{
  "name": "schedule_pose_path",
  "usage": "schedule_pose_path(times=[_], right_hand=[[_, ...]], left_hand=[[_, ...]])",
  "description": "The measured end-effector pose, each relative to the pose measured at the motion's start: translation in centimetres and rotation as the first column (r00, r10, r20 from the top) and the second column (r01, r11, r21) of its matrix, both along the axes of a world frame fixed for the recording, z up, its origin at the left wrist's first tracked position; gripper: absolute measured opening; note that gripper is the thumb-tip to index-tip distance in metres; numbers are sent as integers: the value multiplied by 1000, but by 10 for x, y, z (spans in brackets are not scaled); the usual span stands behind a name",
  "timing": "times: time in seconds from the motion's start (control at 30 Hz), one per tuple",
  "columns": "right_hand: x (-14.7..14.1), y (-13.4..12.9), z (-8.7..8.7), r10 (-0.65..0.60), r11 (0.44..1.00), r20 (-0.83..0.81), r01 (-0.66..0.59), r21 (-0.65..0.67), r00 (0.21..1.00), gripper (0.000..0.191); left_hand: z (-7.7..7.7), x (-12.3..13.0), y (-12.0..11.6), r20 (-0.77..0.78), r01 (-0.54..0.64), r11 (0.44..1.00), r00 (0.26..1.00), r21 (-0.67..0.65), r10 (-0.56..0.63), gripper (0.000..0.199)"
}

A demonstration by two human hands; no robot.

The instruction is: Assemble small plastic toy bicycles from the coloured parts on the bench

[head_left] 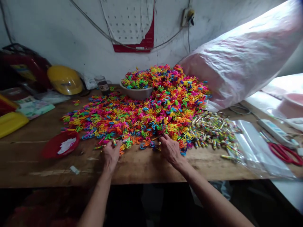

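A wide heap of small bright plastic pieces (142, 116) covers the middle of the wooden table (146, 170). At its front edge, my left hand (111, 154) pinches a small tube with a green and yellow pattern (114, 142). My right hand (169, 148) is closed at the heap's front edge, by a thin orange stick; what its fingertips hold is too small to make out. To the right of the heap lies a pile of small patterned tubes (215, 129).
A grey bowl (138, 93) full of plastic pieces stands behind the heap. Left are a red dish (48, 147) with paper and a yellow helmet (65, 80). Right are clear bags (258, 148), red-handled scissors (282, 153), a power strip (276, 132) and a big plastic sack (236, 63).
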State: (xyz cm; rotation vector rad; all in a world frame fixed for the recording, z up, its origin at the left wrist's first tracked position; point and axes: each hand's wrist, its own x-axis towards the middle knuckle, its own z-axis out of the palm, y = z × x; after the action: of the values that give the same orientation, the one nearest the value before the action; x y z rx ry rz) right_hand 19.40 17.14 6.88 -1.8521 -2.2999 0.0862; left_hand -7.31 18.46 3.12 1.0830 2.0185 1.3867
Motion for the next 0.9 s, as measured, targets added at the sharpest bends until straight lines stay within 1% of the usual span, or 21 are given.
schedule_pose_path(times=[0.03, 0.1, 0.17, 0.2, 0.27, 0.3, 0.33, 0.37, 0.43, 0.47, 0.5, 0.53, 0.6, 0.67, 0.7, 0.73, 0.77, 0.83, 0.87, 0.9], right_hand=[[-6, 10, 2, 19, 999, 39, -18, -26, 999, 18], [-17, 27, 1, 73, 996, 58, -69, -64, 996, 16], [-26, 38, -3, 119, 989, 70, -112, -95, 990, 15], [-28, 41, -6, 133, 987, 71, -125, -103, 989, 14], [-29, 45, -11, 155, 984, 57, -149, -95, 986, 15], [-27, 46, -12, 168, 983, 40, -164, -78, 985, 15], [-25, 46, -14, 183, 982, 18, -182, -52, 983, 16], [-21, 45, -15, 200, 980, -10, -200, -21, 980, 16], [-12, 43, -17, 222, 975, -78, -218, 51, 972, 16], [-7, 41, -18, 222, 973, -115, -213, 87, 968, 15], [-3, 39, -17, 218, 972, -156, -201, 122, 963, 14], [1, 37, -16, 214, 970, -199, -185, 155, 956, 15], [8, 32, -10, 208, 966, -285, -150, 212, 936, 16], [11, 23, -4, 201, 961, -364, -111, 252, 909, 14], [12, 17, -1, 197, 963, -443, -88, 255, 875, 12], [12, 10, 0, 191, 969, -550, -68, 236, 813, 13], [11, 1, 0, 173, 980, -674, -56, 192, 718, 16], [8, -20, -7, 72, 997, -881, -66, 46, 468, 21], [6, -32, -14, 3, 996, -926, -84, -31, 378, 23], [4, -43, -21, -49, 991, -936, -98, -89, 348, 25]], left_hand=[[1, 0, 1, -40, -14, 1000, 999, 11, 14, 39], [4, 1, 2, -110, -51, 998, 992, 45, 56, 50], [8, 2, 0, -270, -48, 993, 960, 103, 74, 67], [10, 3, -1, -380, -24, 991, 922, 129, 72, 73], [14, 6, -8, -592, 33, 989, 804, 141, 58, 75], [16, 9, -11, -664, 51, 989, 746, 139, 55, 73], [18, 14, -15, -700, 61, 988, 712, 141, 56, 69], [20, 21, -19, -713, 75, 986, 699, 149, 54, 63], [23, 41, -24, -691, 147, 974, 723, 172, 13, 49], [23, 52, -24, -666, 196, 964, 745, 177, -30, 43], [22, 64, -23, -646, 253, 955, 757, 154, -96, 37], [20, 76, -21, -640, 305, 945, 751, 120, -161, 34], [15, 95, -16, -650, 386, 923, 704, 9, -287, 31], [8, 106, -11, -655, 420, 904, 662, -77, -363, 28], [5, 108, -10, -653, 424, 900, 654, -100, -381, 25], [2, 108, -11, -648, 424, 898, 654, -114, -391, 20], [-1, 107, -12, -644, 422, 897, 653, -127, -399, 15], [-4, 102, -15, -637, 423, 894, 650, -149, -414, 12], [-5, 99, -17, -633, 425, 891, 650, -157, -421, 13], [-6, 96, -20, -628, 427, 889, 651, -162, -427, 14]])
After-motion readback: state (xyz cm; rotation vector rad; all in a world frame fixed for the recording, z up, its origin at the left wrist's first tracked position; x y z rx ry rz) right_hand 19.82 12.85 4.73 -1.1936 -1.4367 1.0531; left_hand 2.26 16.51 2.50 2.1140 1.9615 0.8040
